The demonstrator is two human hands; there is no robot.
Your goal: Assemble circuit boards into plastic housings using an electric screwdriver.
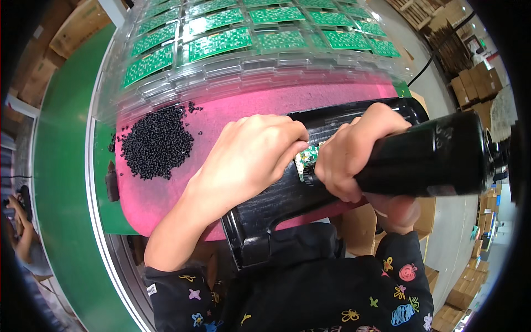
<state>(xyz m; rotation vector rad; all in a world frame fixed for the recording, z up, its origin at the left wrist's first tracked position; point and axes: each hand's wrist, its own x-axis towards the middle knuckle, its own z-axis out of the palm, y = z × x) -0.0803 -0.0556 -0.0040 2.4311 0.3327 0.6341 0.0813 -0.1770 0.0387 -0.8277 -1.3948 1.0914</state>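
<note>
My right hand (357,152) is wrapped around a black electric screwdriver (437,155), which lies nearly level, its body pointing right. Beside its fingers a small green circuit board (307,157) sits in a long black plastic housing (271,202). My left hand (251,146) reaches over the housing with thumb and fingertips pinched together at the board's left edge. Whatever is between those fingertips is too small or hidden to make out. The right hand covers the screwdriver's tip. A pink mat (265,95) lies under the housing.
On the mat's left is a heap of tiny black screws (157,141). Clear plastic trays (221,69) holding many green circuit boards (220,43) are stacked along the far side. A dark pointed tool (112,182) lies by the mat's left edge. An open cardboard box (359,227) stands below right.
</note>
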